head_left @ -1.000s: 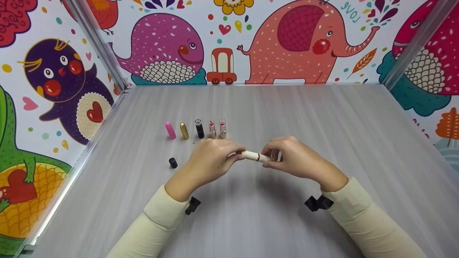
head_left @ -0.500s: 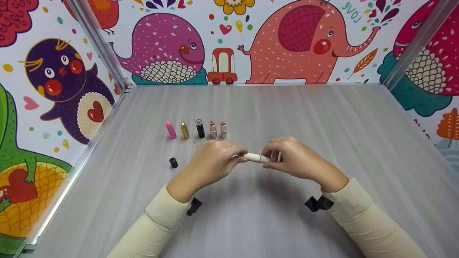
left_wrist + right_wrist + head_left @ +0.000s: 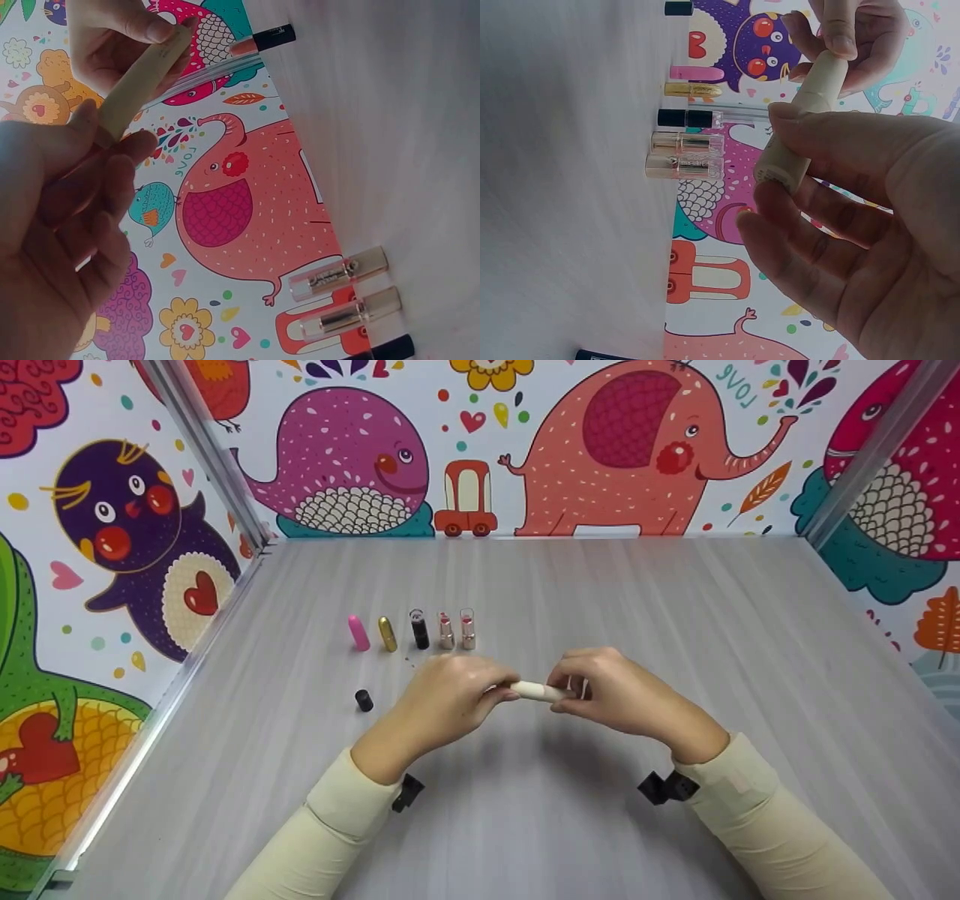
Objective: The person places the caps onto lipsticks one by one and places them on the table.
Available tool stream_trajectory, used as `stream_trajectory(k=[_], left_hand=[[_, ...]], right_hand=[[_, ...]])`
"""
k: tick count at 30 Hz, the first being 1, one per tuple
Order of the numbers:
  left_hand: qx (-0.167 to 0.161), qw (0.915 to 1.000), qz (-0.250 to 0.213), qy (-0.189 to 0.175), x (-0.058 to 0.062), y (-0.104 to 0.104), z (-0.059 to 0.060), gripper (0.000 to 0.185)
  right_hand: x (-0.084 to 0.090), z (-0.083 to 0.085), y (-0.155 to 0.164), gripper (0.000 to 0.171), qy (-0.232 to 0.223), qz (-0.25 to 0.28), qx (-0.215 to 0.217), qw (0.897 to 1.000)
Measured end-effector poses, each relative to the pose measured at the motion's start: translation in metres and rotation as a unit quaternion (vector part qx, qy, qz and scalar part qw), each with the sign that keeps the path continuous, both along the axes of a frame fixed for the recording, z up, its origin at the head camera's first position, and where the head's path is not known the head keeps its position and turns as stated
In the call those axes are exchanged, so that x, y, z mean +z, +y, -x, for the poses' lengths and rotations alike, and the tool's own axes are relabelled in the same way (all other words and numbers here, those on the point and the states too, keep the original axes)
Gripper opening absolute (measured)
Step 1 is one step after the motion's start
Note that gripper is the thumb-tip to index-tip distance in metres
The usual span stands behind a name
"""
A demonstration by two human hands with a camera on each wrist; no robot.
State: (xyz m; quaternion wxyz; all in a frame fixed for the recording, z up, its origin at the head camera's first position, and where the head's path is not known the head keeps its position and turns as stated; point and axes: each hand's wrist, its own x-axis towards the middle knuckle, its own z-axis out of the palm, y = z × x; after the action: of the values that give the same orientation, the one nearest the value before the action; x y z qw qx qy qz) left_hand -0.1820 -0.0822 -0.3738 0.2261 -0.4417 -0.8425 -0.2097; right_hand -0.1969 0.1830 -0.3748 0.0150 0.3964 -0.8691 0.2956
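A cream lipstick tube [image 3: 533, 691] is held between both hands above the table. My left hand [image 3: 457, 690] pinches its left end between thumb and fingers. The right hand [image 3: 607, 690] grips the other end, with the thumb along its side in the right wrist view. Cap and base of the tube meet at a thin seam, and no lipstick colour shows between them. The flat end with a small label faces the right wrist camera. An uncapped black lipstick [image 3: 262, 39] with a nude-pink bullet stands on the table in the left wrist view; the head view does not show it.
Beyond the left hand several lipsticks stand in a row: a pink one [image 3: 358, 633], a gold one [image 3: 387, 634], a black one [image 3: 419, 631] and two clear-capped ones [image 3: 468, 631]. A small black cap [image 3: 364, 700] is left of the left hand. Patterned walls border the grey table [image 3: 675, 585].
The dark red band between the tube's two cream parts has narrowed and vanished as the left hand shifted slightly right. The right hand stays nearly still.
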Motion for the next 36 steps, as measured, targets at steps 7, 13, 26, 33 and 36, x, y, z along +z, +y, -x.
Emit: stream_trajectory(k=[7, 13, 26, 33, 36], left_hand=[[0.000, 1.0000, -0.002, -0.004, 0.0017, -0.0003, -0.0014, 0.012], [-0.002, 0.9999, -0.004, -0.014, 0.0015, 0.0005, -0.0016, 0.013], [-0.002, 0.9988, -0.038, -0.031, 0.0029, 0.0005, -0.0019, 0.013], [0.010, 0.9984, -0.031, -0.045, 0.0054, 0.0015, -0.0024, 0.013], [0.019, 0.9981, -0.023, -0.054, 0.0051, 0.0014, -0.0028, 0.012]], right_hand=[[0.0010, -0.0016, -0.0017, 0.018, 0.006, -0.004, -0.005, 1.000], [0.0022, -0.0029, -0.0032, 0.018, 0.018, -0.015, -0.013, 1.000], [0.0019, -0.0075, -0.0069, 0.019, 0.085, -0.017, -0.024, 0.996], [-0.0011, -0.0078, -0.0081, 0.018, 0.092, -0.017, -0.022, 0.995], [-0.0023, -0.0075, -0.0085, 0.019, 0.098, -0.017, -0.030, 0.995]])
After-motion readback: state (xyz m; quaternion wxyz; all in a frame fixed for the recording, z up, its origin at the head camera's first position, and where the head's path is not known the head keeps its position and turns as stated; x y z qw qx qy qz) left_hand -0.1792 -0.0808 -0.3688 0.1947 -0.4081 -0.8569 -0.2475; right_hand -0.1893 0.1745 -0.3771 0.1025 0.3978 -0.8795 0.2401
